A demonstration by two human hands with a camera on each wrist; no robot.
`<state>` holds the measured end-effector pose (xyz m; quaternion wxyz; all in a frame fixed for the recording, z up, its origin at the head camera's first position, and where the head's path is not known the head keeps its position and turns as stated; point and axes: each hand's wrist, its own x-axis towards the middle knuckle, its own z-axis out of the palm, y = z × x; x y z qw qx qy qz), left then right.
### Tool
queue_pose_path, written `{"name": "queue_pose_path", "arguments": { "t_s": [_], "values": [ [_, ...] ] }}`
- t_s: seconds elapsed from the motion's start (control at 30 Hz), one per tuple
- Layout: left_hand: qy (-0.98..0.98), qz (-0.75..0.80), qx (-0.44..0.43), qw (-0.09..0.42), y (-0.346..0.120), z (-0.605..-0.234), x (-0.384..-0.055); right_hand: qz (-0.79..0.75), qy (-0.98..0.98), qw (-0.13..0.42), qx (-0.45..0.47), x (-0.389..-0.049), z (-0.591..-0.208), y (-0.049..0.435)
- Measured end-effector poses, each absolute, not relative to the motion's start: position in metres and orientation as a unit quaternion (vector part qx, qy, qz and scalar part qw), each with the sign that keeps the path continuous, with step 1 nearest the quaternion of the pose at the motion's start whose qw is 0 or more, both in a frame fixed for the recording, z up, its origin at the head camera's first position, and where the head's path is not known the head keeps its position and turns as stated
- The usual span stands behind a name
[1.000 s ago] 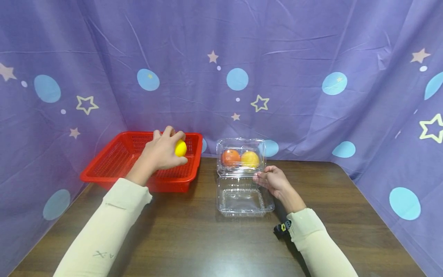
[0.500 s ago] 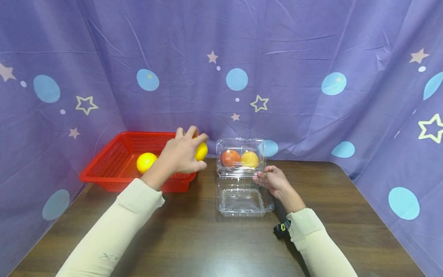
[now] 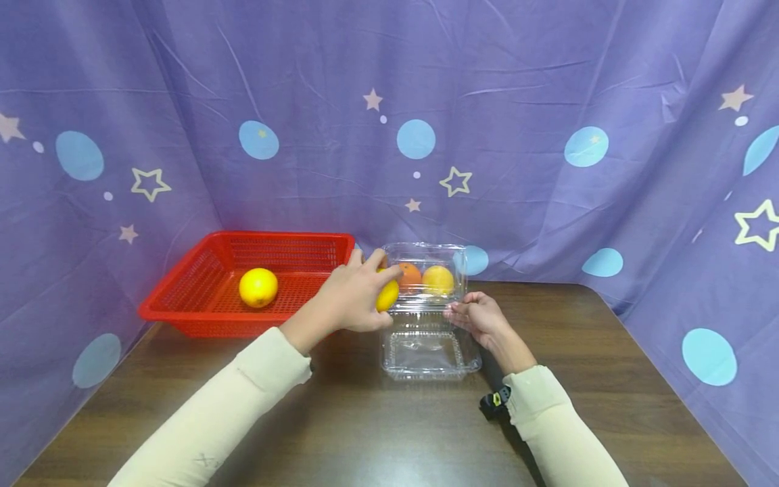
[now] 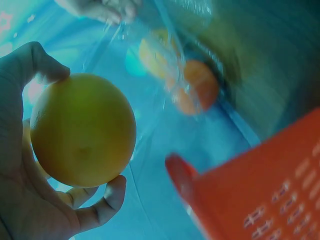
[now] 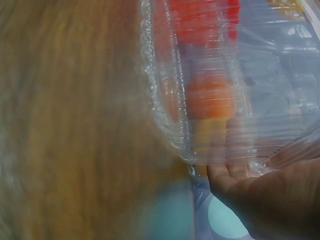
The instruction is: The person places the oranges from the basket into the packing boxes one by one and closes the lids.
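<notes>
My left hand (image 3: 356, 291) grips a round yellow orange (image 4: 85, 131) between thumb and fingers. In the head view it overlaps the left side of a clear plastic clamshell box (image 3: 426, 368), which lies open, its back half (image 3: 456, 253) raised. At the box's right side my right hand (image 3: 481, 321) pinches the plastic edge, fingertips behind the clear wall in the right wrist view. Through the raised half show a deep orange fruit (image 3: 410, 274) and a yellow one (image 3: 438, 279), side by side.
A red plastic basket (image 3: 182, 287) stands at the back left, with one yellow orange (image 3: 258, 287) in it. A patterned purple curtain (image 3: 505, 88) hangs behind the brown wooden table (image 3: 395, 433).
My left hand has carried the orange rightward from over the red basket to the box, uncovering the orange in the basket. My right hand has stayed at the box's edge.
</notes>
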<state>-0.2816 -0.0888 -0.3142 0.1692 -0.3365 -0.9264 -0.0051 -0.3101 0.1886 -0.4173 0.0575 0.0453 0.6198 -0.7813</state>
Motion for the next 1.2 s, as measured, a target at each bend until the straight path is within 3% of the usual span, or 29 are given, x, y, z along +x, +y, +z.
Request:
{"name": "queue_pose_path", "arguments": {
  "t_s": [0.77,1.2],
  "values": [
    [-0.930,-0.013,-0.361,0.064,-0.036,-0.359,-0.274,-0.771,0.631,0.052,0.069,-0.311,-0.420,0.187],
    [-0.928,-0.006,-0.368,0.055,-0.028,-0.379,-0.278,-0.768,0.634,0.057,0.072,-0.313,-0.420,0.187]
  ]
}}
